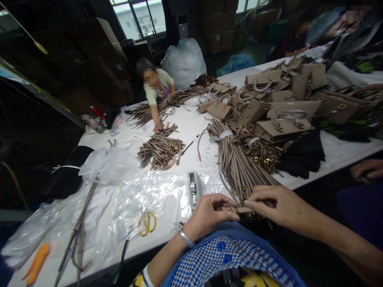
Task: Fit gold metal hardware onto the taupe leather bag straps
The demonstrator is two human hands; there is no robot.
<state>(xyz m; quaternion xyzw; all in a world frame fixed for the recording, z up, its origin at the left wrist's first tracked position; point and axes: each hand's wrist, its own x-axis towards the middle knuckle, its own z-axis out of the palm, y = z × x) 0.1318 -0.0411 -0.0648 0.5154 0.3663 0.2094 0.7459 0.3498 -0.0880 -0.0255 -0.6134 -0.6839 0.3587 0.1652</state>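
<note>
Close to my body at the table's front edge, my left hand (pixel 214 209) and my right hand (pixel 269 201) pinch a taupe strap (pixel 244 209) between them. Its metal end lies by my left fingertips, partly hidden by the fingers. Just beyond my hands spreads a large bundle of taupe straps (pixel 236 163) with gold clasps, tied with a white wrap (pixel 221 136). A grey tape dispenser (pixel 193 189) stands beyond my left hand. Yellow-handled scissors (pixel 147 223) lie to the left of that hand.
Taupe handbags (pixel 287 117) are heaped at the right. A shorter strap pile (pixel 161 149) lies mid-table, where another person (pixel 160 85) reaches in. Clear plastic sheets (pixel 119 199) cover the left side, near an orange cutter (pixel 38 261). Another person's hand (pixel 369 170) shows at the right edge.
</note>
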